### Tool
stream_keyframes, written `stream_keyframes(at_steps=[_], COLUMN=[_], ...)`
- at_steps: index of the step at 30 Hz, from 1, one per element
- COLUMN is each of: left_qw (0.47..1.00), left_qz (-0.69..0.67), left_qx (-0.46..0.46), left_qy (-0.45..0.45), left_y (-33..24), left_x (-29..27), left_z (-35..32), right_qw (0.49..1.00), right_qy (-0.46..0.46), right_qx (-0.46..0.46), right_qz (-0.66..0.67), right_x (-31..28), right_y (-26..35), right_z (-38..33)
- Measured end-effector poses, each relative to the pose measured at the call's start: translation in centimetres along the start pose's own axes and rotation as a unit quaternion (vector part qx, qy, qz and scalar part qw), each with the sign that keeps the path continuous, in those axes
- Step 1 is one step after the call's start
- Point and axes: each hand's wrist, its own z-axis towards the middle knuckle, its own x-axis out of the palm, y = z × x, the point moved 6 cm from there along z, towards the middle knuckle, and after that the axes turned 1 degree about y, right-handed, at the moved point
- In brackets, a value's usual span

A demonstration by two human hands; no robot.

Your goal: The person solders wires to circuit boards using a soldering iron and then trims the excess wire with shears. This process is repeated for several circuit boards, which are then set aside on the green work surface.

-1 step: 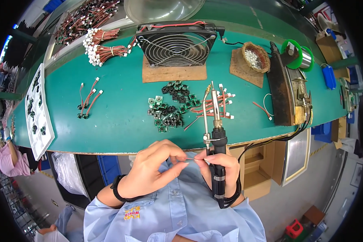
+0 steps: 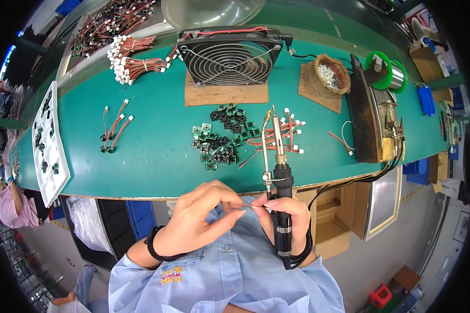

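My right hand [image 2: 292, 219] is closed around the black handle of a soldering iron [image 2: 282, 180]. The iron stands upright, its tip pointing away from me, with a thin metal feed tube clamped alongside. The thumb and forefinger of that same hand also pinch one end of a thin reddish wire [image 2: 248, 205]. Its other end runs to the fingertips of my left hand [image 2: 201, 219], bent in a pinch. Beyond the hands lies a pile of small green circuit boards with black parts [image 2: 222, 151]. Red-and-white wire leads with white connectors [image 2: 290, 130] lie behind the iron.
A black fan [image 2: 230, 57] stands at the back. Right of it are a bowl of solder bits [image 2: 329, 75], a solder spool [image 2: 397, 77] and a dark iron stand [image 2: 364, 115]. Wired boards [image 2: 109, 138] and a white tray [image 2: 60, 172] lie left. Cables hang over the front edge.
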Motion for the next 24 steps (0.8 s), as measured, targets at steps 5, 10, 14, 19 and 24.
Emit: stream_keyframes(at_steps=[5, 10, 14, 19, 24], left_qw=[1.000, 0.999, 1.000, 0.999, 0.991], left_qz=[-0.017, -0.034, -0.016, 0.035, 0.112], left_qx=[0.011, -0.005, 0.001, 0.010, 0.072], left_qy=[-0.009, -0.010, -0.011, 0.003, 0.004], left_y=[0.1, 0.1, -0.1, -0.2, -1.4], left_x=[0.3, 0.2, 0.2, 0.2, 0.8], left_z=[0.0, 0.0, 0.2, 0.1, 0.4], right_qw=[1.000, 0.999, 0.994, 0.998, 0.999], right_qy=[0.026, -0.005, -0.020, 0.010, 0.031], right_qx=[0.009, 0.029, 0.068, 0.053, 0.038], right_qz=[0.001, 0.039, 0.086, 0.042, -0.002], right_x=[0.5, 0.7, 0.6, 0.2, -0.2], right_y=[0.5, 0.2, -0.5, -0.1, 0.2], right_z=[0.6, 0.0, -0.2, 0.1, 0.2])
